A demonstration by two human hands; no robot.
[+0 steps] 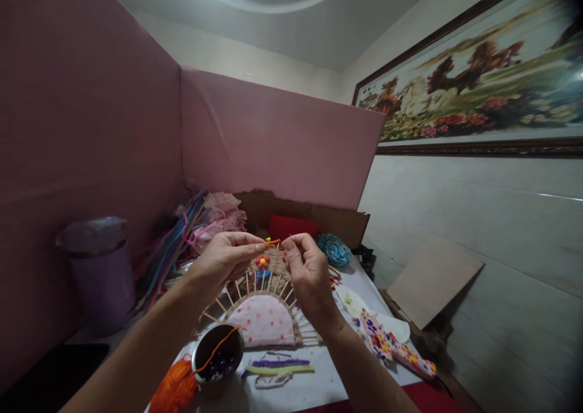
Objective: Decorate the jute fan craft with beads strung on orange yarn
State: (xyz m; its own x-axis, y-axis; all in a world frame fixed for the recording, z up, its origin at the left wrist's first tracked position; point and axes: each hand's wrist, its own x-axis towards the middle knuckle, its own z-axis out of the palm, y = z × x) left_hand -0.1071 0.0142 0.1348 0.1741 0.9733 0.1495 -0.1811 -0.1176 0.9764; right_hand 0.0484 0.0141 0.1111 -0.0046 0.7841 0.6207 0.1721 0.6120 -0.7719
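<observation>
My left hand [230,255] is closed in a pinch on a short piece of orange yarn [273,242], with a small yellow-green bit beside its fingertips. Facing it, my right hand [310,273] pinches the other end of the yarn; a reddish strand hangs below these fingertips, and any thin tool there is too small to tell. Just under the hands is a red flower with a yellow centre [262,261]. Below lies a woven fan-shaped piece with open spokes and a pink dotted cloth half-circle [262,320].
An orange yarn ball [175,385] sits beside a metal cup [218,355], a strand across its rim. Purple and yellow strips [280,366] lie in front. Blue yarn [333,249] and a red block [294,226] are behind, floral fabric [396,349] right, a lilac bin [100,279] left.
</observation>
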